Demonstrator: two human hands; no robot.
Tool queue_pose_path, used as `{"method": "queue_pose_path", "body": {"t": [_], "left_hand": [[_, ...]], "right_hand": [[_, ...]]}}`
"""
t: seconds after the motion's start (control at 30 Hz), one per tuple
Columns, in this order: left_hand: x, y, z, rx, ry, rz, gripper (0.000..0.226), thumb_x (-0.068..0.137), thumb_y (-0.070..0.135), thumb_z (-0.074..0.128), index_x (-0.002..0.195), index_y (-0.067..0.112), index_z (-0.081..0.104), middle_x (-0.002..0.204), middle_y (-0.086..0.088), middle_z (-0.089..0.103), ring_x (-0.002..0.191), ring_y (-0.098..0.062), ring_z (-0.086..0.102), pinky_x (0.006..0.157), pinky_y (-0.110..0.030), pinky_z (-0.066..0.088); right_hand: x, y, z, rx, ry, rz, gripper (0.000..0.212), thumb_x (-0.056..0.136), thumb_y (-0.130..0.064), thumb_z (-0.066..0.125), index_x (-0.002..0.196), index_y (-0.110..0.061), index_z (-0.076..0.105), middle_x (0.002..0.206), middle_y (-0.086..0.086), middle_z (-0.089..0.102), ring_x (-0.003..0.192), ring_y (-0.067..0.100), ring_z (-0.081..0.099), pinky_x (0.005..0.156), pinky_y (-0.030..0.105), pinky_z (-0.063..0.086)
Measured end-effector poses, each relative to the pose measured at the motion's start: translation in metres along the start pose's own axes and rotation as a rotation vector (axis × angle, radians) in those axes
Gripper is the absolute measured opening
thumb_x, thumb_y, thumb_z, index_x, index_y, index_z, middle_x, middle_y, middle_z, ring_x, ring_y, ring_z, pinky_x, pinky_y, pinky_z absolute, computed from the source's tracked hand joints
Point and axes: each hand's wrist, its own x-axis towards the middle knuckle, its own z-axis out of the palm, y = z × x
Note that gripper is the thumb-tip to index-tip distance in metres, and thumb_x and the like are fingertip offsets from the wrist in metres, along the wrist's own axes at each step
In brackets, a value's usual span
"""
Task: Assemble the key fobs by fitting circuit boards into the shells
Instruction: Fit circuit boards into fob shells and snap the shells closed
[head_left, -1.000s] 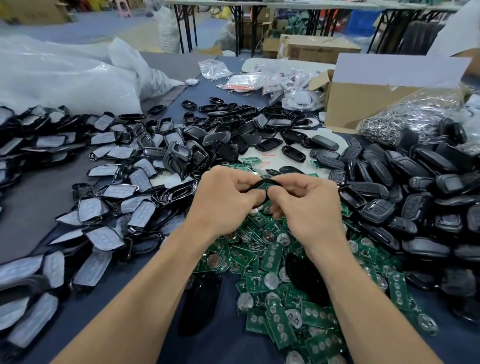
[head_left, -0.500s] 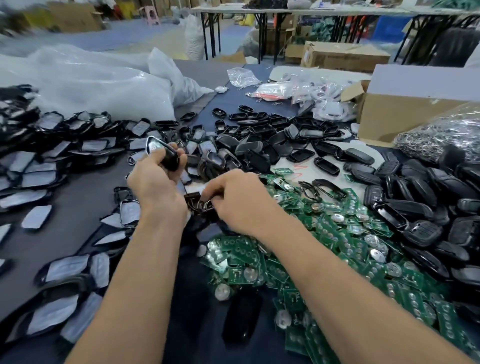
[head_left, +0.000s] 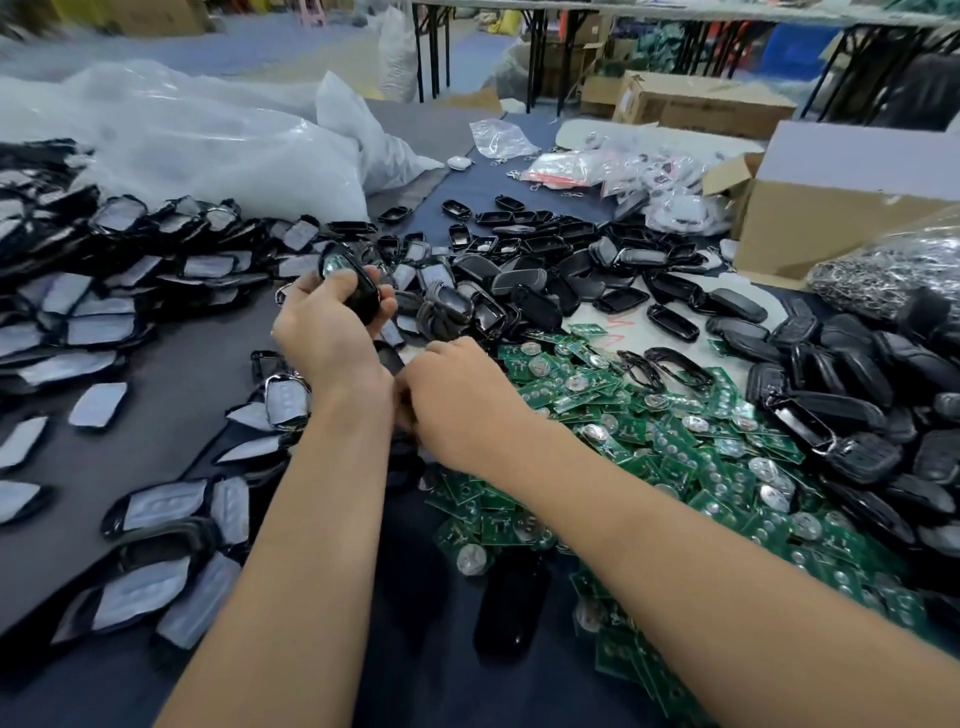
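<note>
I see left grip (head_left: 332, 332) curled round a black key fob (head_left: 349, 283), held above the worktop (head_left: 182, 374) left of centre, right grip (head_left: 457, 400) knuckles-up just right of that wrist, at the left edge of the green circuit boards (head_left: 649, 431), fingers hidden, can't tell its state.

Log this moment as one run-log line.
left hand: grips black key fob shell | right hand: fingers curled low, grasp hidden | circuit boards: loose heap right of hands
</note>
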Motion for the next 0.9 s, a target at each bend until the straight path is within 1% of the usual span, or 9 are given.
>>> {"method": "queue_pose_path", "body": {"t": [0.13, 0.3, 0.37, 0.47, 0.57, 0.63, 0.7, 0.8, 0.9], "left_hand": [[-0.009, -0.002, 0.003, 0.046, -0.067, -0.060, 0.012, 0.097, -0.005, 0.056, 0.095, 0.007, 0.059, 0.072, -0.012, 0.072, 0.055, -0.021, 0.066, 0.055, -0.024, 0.055], [-0.018, -0.005, 0.007, 0.120, -0.184, -0.103, 0.009, 0.100, -0.003, 0.054, 0.098, 0.004, 0.058, 0.077, -0.013, 0.071, 0.056, -0.021, 0.066, 0.056, -0.024, 0.055], [-0.024, -0.008, 0.009, 0.169, -0.216, -0.100, 0.008, 0.101, -0.003, 0.054, 0.102, 0.004, 0.058, 0.078, -0.013, 0.070, 0.056, -0.020, 0.066, 0.057, -0.026, 0.056], [-0.033, -0.012, 0.011, 0.228, -0.263, -0.058, 0.009, 0.100, -0.003, 0.055, 0.101, 0.005, 0.059, 0.078, -0.013, 0.071, 0.057, -0.020, 0.066, 0.057, -0.028, 0.057], [-0.038, -0.013, 0.012, 0.287, -0.297, 0.020, 0.018, 0.098, -0.004, 0.057, 0.090, 0.012, 0.060, 0.073, -0.009, 0.073, 0.059, -0.021, 0.067, 0.056, -0.029, 0.057], [-0.040, -0.015, 0.012, 0.320, -0.316, 0.058, 0.019, 0.097, -0.004, 0.059, 0.089, 0.013, 0.061, 0.070, -0.007, 0.073, 0.059, -0.022, 0.068, 0.055, -0.028, 0.057], [-0.041, -0.016, 0.012, 0.350, -0.332, 0.085, 0.018, 0.097, -0.004, 0.059, 0.090, 0.013, 0.061, 0.071, -0.008, 0.073, 0.058, -0.022, 0.067, 0.054, -0.027, 0.056], [-0.040, -0.020, 0.012, 0.376, -0.339, 0.096, 0.016, 0.097, -0.004, 0.060, 0.094, 0.011, 0.059, 0.073, -0.010, 0.074, 0.055, -0.021, 0.067, 0.054, -0.028, 0.056], [-0.041, -0.024, 0.013, 0.395, -0.351, 0.098, 0.017, 0.096, -0.004, 0.061, 0.091, 0.012, 0.060, 0.071, -0.007, 0.074, 0.055, -0.021, 0.067, 0.054, -0.029, 0.057]], "right_hand": [[-0.026, 0.013, -0.009, 0.471, 0.076, 0.246, 0.013, 0.086, -0.015, 0.071, 0.089, -0.016, 0.084, 0.066, 0.006, 0.069, 0.056, 0.019, 0.048, 0.056, 0.029, 0.043], [-0.075, 0.038, -0.013, 0.900, 0.333, 0.513, 0.018, 0.085, -0.016, 0.078, 0.084, -0.033, 0.084, 0.060, -0.017, 0.071, 0.042, 0.000, 0.048, 0.043, 0.009, 0.035], [-0.089, 0.046, -0.012, 0.893, 0.463, 0.575, 0.026, 0.085, -0.016, 0.079, 0.074, -0.040, 0.081, 0.060, -0.022, 0.069, 0.043, 0.002, 0.046, 0.043, 0.012, 0.036], [-0.099, 0.047, -0.006, 0.748, 0.565, 0.630, 0.023, 0.088, -0.018, 0.080, 0.088, -0.041, 0.080, 0.067, -0.024, 0.068, 0.052, 0.001, 0.054, 0.051, 0.011, 0.041], [-0.097, 0.035, 0.000, 0.362, 0.542, 0.480, 0.023, 0.087, -0.011, 0.079, 0.100, -0.029, 0.083, 0.080, -0.030, 0.046, 0.076, 0.004, 0.055, 0.074, 0.020, 0.049], [-0.094, 0.031, 0.003, 0.275, 0.440, 0.412, 0.026, 0.088, -0.006, 0.076, 0.104, -0.026, 0.083, 0.079, -0.016, 0.052, 0.080, 0.012, 0.053, 0.075, 0.022, 0.049], [-0.093, 0.029, 0.004, 0.331, 0.271, 0.387, 0.030, 0.091, -0.007, 0.071, 0.112, -0.025, 0.082, 0.094, -0.005, 0.067, 0.091, 0.012, 0.054, 0.083, 0.013, 0.041], [-0.099, 0.031, 0.005, 0.518, 0.199, 0.400, 0.027, 0.092, -0.008, 0.069, 0.108, -0.025, 0.083, 0.104, -0.007, 0.079, 0.104, 0.010, 0.068, 0.095, 0.014, 0.048], [-0.105, 0.032, 0.002, 0.629, 0.352, 0.449, 0.028, 0.092, -0.012, 0.074, 0.103, -0.036, 0.082, 0.085, -0.027, 0.069, 0.092, -0.003, 0.064, 0.076, -0.002, 0.041]]}}
